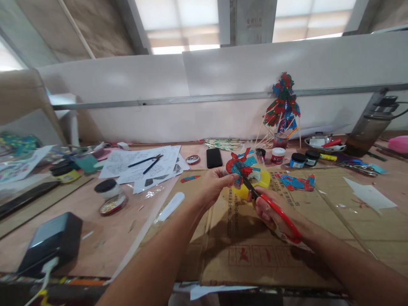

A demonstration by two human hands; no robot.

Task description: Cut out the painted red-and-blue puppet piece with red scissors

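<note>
Between the fingertips of my left hand (219,182) is a red and blue painted cutout (235,166), held up above the cardboard (219,255). My right hand (269,208) is closed around red-handled scissors (282,217). Their dark blades reach up and left to the cutout and overlap its lower edge; whether they are cutting into it I cannot tell. Just behind the hands lies a roll of yellow tape (266,176). Another red and blue cutout (296,182) rests on the cardboard to the right, and a small painted strip (190,178) lies to the left.
Paint jars (298,160) line the back right beside painted cutouts on sticks (283,102). A bottle (369,123) stands far right. On the left are printed sheets (149,159) with pliers (145,161), a lidded jar (106,188) and a black box (52,242). A phone (214,158) lies behind.
</note>
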